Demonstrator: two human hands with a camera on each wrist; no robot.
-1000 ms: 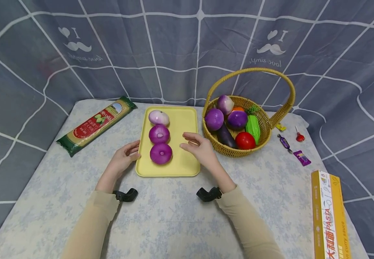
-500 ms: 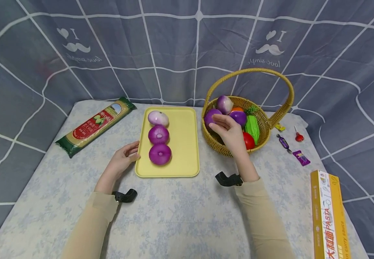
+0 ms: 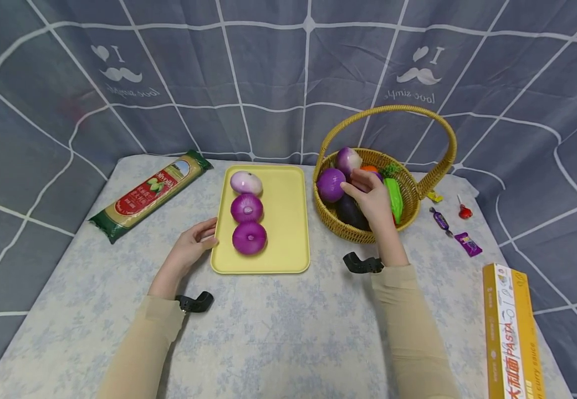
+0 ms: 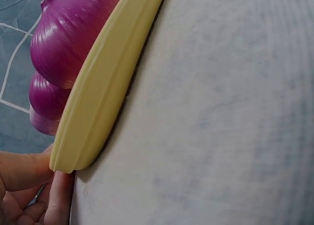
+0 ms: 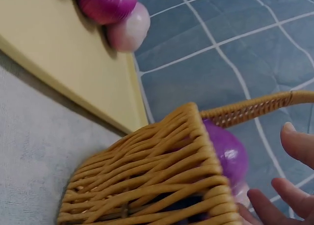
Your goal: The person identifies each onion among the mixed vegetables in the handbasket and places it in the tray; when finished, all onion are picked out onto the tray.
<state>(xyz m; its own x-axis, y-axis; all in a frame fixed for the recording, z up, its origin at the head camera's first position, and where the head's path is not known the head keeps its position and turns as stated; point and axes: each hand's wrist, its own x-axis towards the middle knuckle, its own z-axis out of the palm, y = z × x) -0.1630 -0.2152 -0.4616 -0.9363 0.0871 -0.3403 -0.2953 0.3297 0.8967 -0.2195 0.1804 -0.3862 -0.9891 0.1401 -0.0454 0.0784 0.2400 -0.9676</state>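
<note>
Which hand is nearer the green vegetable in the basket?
Right. The right hand is inside the basket, just beside the green vegetable. The left hand rests at the tray's left edge, far off.

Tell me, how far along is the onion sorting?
Three onions already lie in a row on the yellow tray. The right hand is inside the basket, reaching among the vegetables beside another purple onion; the left hand touches the tray's edge. A paler onion also remains there.

Yellow box (image 3: 511, 332) reads "PASTA" & "curry sauce"; backdrop cloth (image 3: 268, 72) has mirrored "I", "love simple".
</note>
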